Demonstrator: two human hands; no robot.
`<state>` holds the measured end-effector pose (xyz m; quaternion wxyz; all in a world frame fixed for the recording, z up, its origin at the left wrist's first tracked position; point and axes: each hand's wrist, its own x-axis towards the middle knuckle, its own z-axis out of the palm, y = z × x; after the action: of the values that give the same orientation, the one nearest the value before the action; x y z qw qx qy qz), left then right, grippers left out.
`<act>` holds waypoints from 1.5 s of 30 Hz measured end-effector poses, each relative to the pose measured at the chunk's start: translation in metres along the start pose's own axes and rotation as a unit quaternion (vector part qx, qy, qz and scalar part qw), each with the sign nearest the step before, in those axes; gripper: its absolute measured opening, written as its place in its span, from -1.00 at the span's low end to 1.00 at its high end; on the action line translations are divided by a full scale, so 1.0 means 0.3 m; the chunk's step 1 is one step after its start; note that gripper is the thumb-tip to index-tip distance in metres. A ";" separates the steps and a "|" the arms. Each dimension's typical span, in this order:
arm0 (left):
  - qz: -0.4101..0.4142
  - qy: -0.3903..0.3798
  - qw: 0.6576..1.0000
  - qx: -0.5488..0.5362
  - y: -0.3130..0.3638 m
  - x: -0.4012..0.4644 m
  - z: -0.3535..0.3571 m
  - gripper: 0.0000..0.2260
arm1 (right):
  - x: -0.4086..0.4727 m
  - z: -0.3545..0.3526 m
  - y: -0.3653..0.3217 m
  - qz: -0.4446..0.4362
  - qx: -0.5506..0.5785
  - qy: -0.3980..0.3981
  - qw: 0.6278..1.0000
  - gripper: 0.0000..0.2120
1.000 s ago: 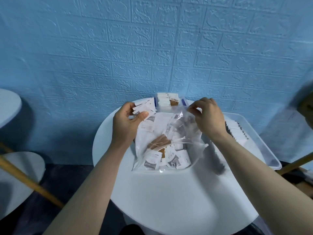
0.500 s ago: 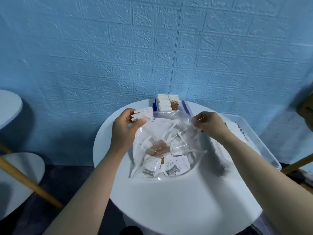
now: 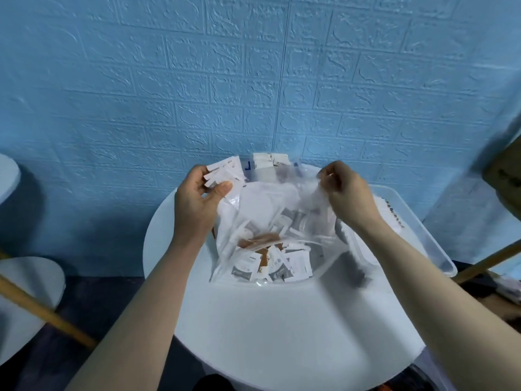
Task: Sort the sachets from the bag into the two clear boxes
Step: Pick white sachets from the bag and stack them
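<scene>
Status: mid-sort | left hand (image 3: 194, 201) gripping a fan of white sachets (image 3: 224, 173); right hand (image 3: 345, 190) pinching bag (image 3: 270, 221) rim at desk (image 3: 282, 334) centre | many sachets remaining bagged; far-edge box (image 3: 269, 162) and right-edge box (image 3: 417, 230) partly filled

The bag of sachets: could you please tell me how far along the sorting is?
Partly done: the far box and the right box already hold some sachets. In hand: the left hand holds a fan of white sachets while the right hand pinches the bag open. Left: many sachets remain inside.
</scene>
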<state>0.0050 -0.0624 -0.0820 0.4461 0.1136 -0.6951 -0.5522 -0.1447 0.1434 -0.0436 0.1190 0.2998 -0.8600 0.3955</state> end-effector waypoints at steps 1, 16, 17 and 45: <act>-0.006 -0.004 1.000 0.024 -0.013 -0.004 -0.002 -0.84 | -0.009 0.012 0.005 0.007 -0.013 -0.015 1.000 -0.84; 0.084 -0.068 0.910 0.401 -0.118 -0.063 0.041 -0.70 | -0.313 0.155 0.028 -0.114 -0.114 -0.144 0.976 -0.78; 0.079 -0.068 0.905 0.411 -0.124 -0.066 0.048 -0.74 | -0.300 0.168 0.033 -0.108 -0.111 -0.150 0.976 -0.77; 0.023 0.047 0.962 0.267 -0.001 -0.139 0.025 -0.81 | -0.434 0.133 -0.013 -0.078 -0.091 -0.068 0.990 -0.64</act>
<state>0.0234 -0.0303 -0.1027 0.4442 0.2385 -0.7981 -0.3299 -0.0378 0.1664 -0.1249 0.1169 0.3800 -0.8725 0.2840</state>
